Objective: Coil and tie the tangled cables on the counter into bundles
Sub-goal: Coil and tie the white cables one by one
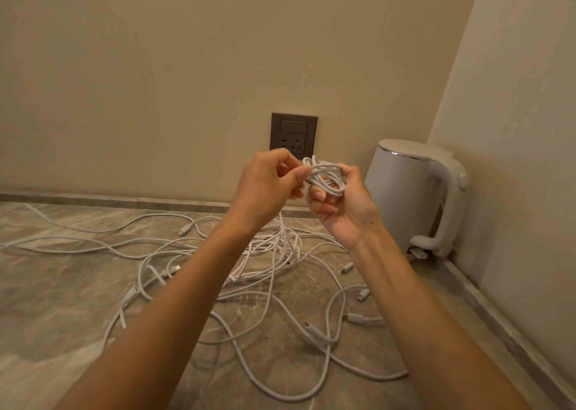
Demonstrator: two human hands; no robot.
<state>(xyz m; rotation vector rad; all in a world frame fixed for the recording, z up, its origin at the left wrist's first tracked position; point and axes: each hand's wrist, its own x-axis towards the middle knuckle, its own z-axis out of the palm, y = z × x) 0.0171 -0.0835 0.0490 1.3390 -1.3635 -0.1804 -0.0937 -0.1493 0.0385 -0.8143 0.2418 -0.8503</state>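
Note:
Both my hands are raised above the counter in front of the wall. My right hand [341,205] holds a small coil of white cable [325,177], its fingers curled round the loops. My left hand [268,185] pinches a strand of the same cable at the coil's left side. From under my left hand a strand hangs down to the tangle of white cables [274,253] spread over the marble counter [62,300]. Several plug ends lie loose among the strands.
A white electric kettle [411,191] stands in the right corner against the walls. A dark wall socket [293,135] sits just behind my hands. Cable strands run off to the left edge of the view, and a low stone ledge lines the wall.

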